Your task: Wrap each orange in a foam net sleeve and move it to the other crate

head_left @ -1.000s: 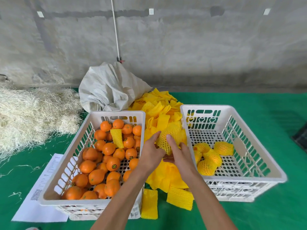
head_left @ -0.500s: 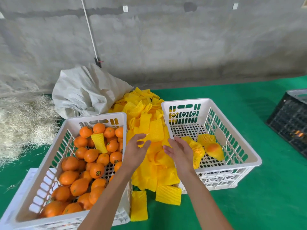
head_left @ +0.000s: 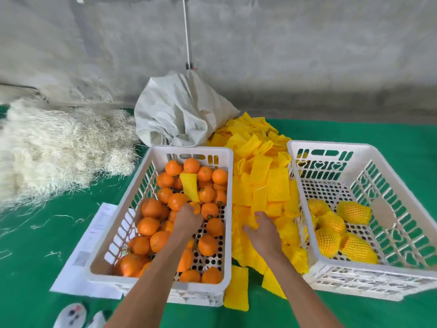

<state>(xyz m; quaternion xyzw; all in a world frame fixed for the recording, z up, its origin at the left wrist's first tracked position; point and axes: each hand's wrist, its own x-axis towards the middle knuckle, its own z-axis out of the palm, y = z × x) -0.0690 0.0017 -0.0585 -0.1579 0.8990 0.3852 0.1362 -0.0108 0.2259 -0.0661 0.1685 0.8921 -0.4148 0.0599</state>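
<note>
A person's left hand [head_left: 188,218] reaches into the left crate [head_left: 132,278], fingers curled down over an orange [head_left: 195,207] in the heap, while the right hand [head_left: 263,229] rests on the pile of foam net sleeves [head_left: 260,183] between the two crates, fingers bent round the edge of a sleeve [head_left: 251,223]; whether it has truly pinched one free cannot be told. The risk lies in both grasps: the sleeves lie flat and overlapping, so two may lift together or one may slip, and a pulled orange could set its neighbours rolling. The gripped orange sits directly under the left fingertips, largely hidden by them. The right crate [head_left: 402,284], holding a handful of wrapped oranges [head_left: 328,240], stands just beyond the right hand. One stray sleeve [head_left: 190,187] lies on the unwrapped fruit.
</note>
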